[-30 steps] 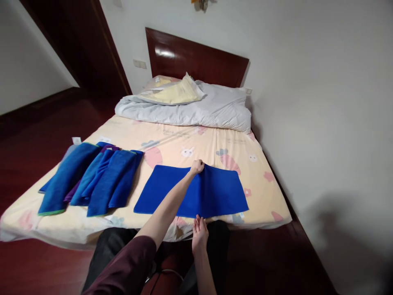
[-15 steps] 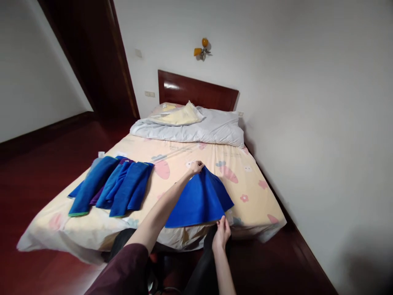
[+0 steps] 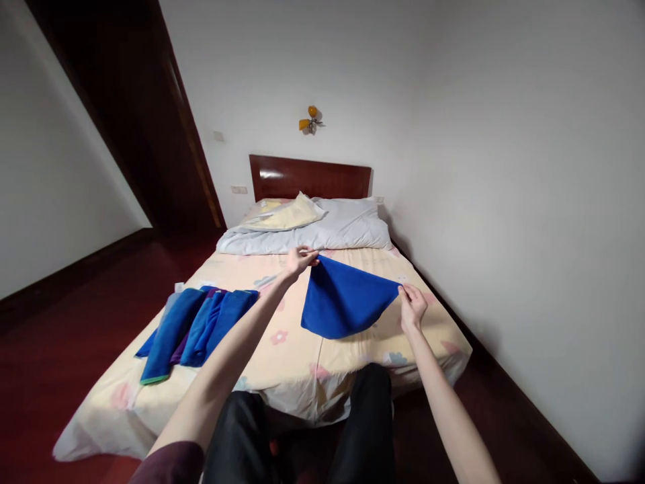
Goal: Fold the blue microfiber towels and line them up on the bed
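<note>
A plain blue cloth (image 3: 347, 302) hangs above the bed between my two hands. My left hand (image 3: 302, 261) pinches its upper left corner, and my right hand (image 3: 413, 306) pinches its right corner. The top edge runs nearly straight from one hand to the other, sloping down to the right, while the rest droops in a loose curve. To the left, several folded blue cloths (image 3: 174, 336) lie side by side on the bed, one with a green edge and a purple one among them. My left forearm covers part of that row.
The bed (image 3: 282, 366) has a pale sheet with carrot and flower prints. A grey quilt (image 3: 347, 225) and a yellow cloth (image 3: 295, 214) lie near the dark wooden headboard (image 3: 312, 178). A wall stands to the right; my knees (image 3: 370, 403) are at the bed's front edge.
The blue cloth has been lifted off the bed. My right hand has moved up and to the right, and the cloth's top edge is now stretched between both hands. The view has tilted up.
</note>
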`<state>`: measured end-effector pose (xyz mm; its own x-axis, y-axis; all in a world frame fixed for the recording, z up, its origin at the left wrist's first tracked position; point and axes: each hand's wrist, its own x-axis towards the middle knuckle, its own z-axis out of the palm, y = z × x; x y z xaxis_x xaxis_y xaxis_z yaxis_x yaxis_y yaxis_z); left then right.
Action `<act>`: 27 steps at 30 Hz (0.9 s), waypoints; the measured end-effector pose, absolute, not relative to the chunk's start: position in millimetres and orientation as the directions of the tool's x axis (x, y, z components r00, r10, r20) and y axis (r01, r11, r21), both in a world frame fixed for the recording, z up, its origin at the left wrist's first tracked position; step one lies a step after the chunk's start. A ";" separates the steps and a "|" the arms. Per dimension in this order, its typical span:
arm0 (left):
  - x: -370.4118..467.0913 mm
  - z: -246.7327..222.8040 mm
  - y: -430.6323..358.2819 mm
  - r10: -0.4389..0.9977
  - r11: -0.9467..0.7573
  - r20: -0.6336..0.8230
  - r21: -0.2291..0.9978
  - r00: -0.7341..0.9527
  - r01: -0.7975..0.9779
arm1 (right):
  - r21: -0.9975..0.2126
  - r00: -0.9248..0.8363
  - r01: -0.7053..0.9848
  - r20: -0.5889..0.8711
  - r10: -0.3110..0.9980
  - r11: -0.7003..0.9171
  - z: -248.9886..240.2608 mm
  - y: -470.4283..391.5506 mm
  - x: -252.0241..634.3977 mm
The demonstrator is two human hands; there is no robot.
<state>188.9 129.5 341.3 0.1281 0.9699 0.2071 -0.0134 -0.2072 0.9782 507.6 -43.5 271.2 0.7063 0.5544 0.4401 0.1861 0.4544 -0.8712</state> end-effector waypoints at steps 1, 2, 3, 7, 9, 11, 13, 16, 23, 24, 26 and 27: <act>186.2 349.6 125.4 0.968 -0.218 0.223 0.975 0.113 -0.052 | -0.860 0.690 0.202 0.464 0.555 0.469 282.4 -41.3 509.4; 183.6 357.4 121.1 0.964 -0.237 0.244 0.968 0.105 -0.082 | -0.852 0.676 0.211 0.481 0.558 0.479 292.9 -39.7 511.1; 180.8 364.4 116.8 0.956 -0.265 0.274 0.960 0.104 -0.091 | -0.847 0.663 0.215 0.492 0.564 0.487 302.5 -38.9 512.7; 169.2 385.5 98.1 0.908 -0.414 0.410 0.910 0.092 0.030 | -0.842 0.636 0.172 0.491 0.595 0.511 330.5 -42.2 516.5; 162.8 392.8 87.3 0.891 -0.453 0.449 0.889 0.064 0.065 | -0.843 0.632 0.138 0.479 0.609 0.520 338.3 -46.9 515.7; 155.6 398.3 75.2 0.886 -0.463 0.461 0.885 0.046 0.052 | -0.850 0.622 0.121 0.467 0.628 0.512 343.1 -52.9 513.0; 146.8 401.7 62.0 0.889 -0.456 0.455 0.889 0.049 0.032 | -0.861 0.609 0.107 0.451 0.652 0.497 346.1 -60.1 509.1; 129.3 402.5 39.3 0.901 -0.432 0.429 0.901 0.073 0.034 | -0.881 0.580 0.053 0.411 0.704 0.470 348.5 -73.6 503.1; 74.1 388.3 -30.6 0.938 -0.331 0.313 0.937 0.147 0.114 | -0.958 0.415 -0.040 0.243 0.877 0.284 344.8 -118.4 493.5; 66.5 385.2 -40.8 0.945 -0.309 0.290 0.942 0.149 0.131 | -0.967 0.396 -0.051 0.211 0.894 0.251 343.3 -123.8 491.9; 52.9 378.8 -58.3 0.960 -0.264 0.242 0.950 0.141 0.165 | -0.979 0.352 -0.070 0.157 0.923 0.194 340.0 -131.4 487.8; 47.1 375.5 -64.9 0.967 -0.239 0.217 0.954 0.136 0.180 | -0.982 0.329 -0.078 0.136 0.935 0.170 338.3 -133.3 485.5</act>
<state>47.1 -64.9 375.5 0.1356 0.9668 0.2168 0.1799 -0.2392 0.9542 485.5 -133.3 338.3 0.3286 0.9347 0.1358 -0.0782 0.1702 -0.9823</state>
